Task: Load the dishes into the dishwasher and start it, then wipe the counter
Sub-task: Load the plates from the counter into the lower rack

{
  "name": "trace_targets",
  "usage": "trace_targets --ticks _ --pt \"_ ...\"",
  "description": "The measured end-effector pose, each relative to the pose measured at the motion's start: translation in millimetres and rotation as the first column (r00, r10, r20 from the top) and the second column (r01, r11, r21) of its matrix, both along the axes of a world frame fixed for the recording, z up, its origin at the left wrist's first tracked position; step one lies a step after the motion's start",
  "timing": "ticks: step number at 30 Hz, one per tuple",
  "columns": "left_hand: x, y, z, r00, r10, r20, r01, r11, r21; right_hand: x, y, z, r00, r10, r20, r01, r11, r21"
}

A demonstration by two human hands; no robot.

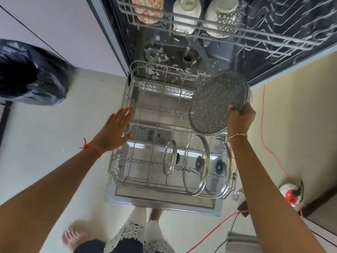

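Note:
The dishwasher stands open with its lower rack (125, 99) pulled out over the door. Three glass lids (196, 165) stand on edge in the rack's near right part. My right hand (239, 118) holds a dark speckled round pan (217, 105) by its lower right rim, tilted above the rack's right side. My left hand (115, 127) is flat with fingers spread, at the rack's left edge; I cannot tell whether it touches the wire. The upper rack (237, 33) carries a flowered dish (147, 10), a white cup (186, 13) and a patterned cup (226, 17).
A black rubbish bag (31, 73) sits on the floor at the left. A red cord (262, 125) runs down the right side to a red and white device (290, 194). White flakes lie on the dishwasher's floor (164, 57). My feet (76, 238) are below the door.

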State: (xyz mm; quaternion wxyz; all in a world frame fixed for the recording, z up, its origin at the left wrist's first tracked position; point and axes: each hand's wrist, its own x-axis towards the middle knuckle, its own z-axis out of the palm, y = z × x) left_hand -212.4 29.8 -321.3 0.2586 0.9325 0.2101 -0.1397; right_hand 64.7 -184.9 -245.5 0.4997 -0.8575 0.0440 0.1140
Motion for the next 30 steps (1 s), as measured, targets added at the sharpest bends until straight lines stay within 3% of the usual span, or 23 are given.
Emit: trace_targets --ticks 3,7,12,20,30 --pt "1 14 -24 0.997 -0.020 -0.071 0.022 0.999 0.027 17 13 -21 0.988 0.115 0.099 -0.095 0.978 -0.184" --pt "4 25 -47 0.989 -0.002 -0.146 0.002 1.000 0.003 29 29 -48 0.960 0.254 0.119 -0.198 0.914 -0.354" --pt "3 31 -60 0.978 -0.017 -0.208 0.009 0.999 -0.037 37 43 -64 0.944 0.283 0.171 -0.199 0.899 -0.391" --pt "1 36 -69 0.980 -0.012 -0.198 -0.008 0.995 -0.098 35 58 -92 0.929 0.370 -0.022 -0.335 0.813 -0.476" --pt "-1 37 -61 0.977 -0.038 -0.209 0.021 0.996 -0.084 26 60 -84 0.948 0.317 0.029 -0.277 0.867 -0.415"
